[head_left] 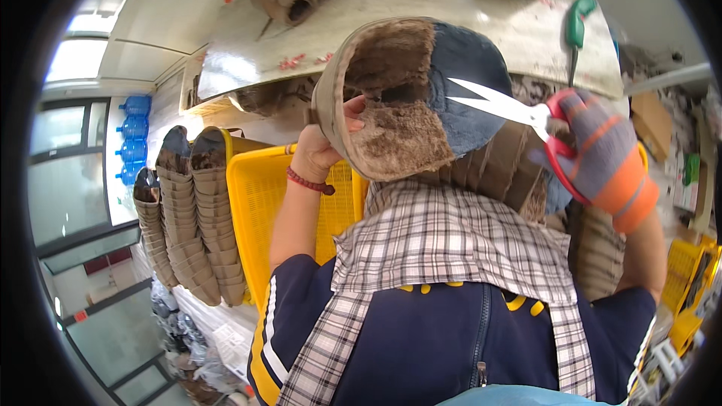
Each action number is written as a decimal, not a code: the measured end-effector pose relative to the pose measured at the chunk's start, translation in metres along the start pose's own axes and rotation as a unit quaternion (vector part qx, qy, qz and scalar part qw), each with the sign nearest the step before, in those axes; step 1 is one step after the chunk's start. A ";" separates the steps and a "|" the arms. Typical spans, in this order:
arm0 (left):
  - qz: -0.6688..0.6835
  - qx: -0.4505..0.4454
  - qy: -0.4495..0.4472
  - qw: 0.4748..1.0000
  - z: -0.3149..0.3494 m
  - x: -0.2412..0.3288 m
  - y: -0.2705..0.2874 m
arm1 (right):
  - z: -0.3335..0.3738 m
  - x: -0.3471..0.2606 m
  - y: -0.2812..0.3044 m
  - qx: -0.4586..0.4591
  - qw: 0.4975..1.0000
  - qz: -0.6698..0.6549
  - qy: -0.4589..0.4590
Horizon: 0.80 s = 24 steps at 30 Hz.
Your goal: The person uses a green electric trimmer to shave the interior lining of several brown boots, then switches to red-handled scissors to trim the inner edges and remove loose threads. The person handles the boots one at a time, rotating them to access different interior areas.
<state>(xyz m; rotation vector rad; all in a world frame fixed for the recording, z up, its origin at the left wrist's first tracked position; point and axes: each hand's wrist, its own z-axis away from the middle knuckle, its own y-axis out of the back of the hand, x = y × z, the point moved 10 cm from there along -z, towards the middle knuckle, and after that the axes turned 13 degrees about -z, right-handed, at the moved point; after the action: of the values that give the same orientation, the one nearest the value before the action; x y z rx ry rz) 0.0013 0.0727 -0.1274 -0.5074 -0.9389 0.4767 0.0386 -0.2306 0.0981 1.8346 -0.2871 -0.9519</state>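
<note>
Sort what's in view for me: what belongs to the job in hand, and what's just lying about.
In the job:
fur-lined piece, in the left hand
red-handled scissors, in the gloved right hand
probably the stacked brown pieces

Apparently just lying about:
green-handled tool
blue jugs
cardboard box

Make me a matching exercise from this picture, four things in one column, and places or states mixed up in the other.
Things:
1. scissors
2. fur-lined piece
3. green-handled tool
4. large bottles

Places or states:
A. lying on the table
B. blue, in a column at far left
C. blades open, in the gloved right hand
D. held by the bare left hand

Pairs: 1-C, 2-D, 3-A, 4-B
</note>
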 end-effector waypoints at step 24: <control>-0.072 0.079 -0.048 0.993 0.002 0.001 0.013 | -0.104 -0.036 -0.112 -0.311 0.930 0.193 0.021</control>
<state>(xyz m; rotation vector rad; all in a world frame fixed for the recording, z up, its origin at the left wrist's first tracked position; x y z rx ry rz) -0.0017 0.0839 -0.1338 -0.2731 -1.0126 0.4428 0.0651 -0.0875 0.0382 1.1565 -0.2683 -0.6273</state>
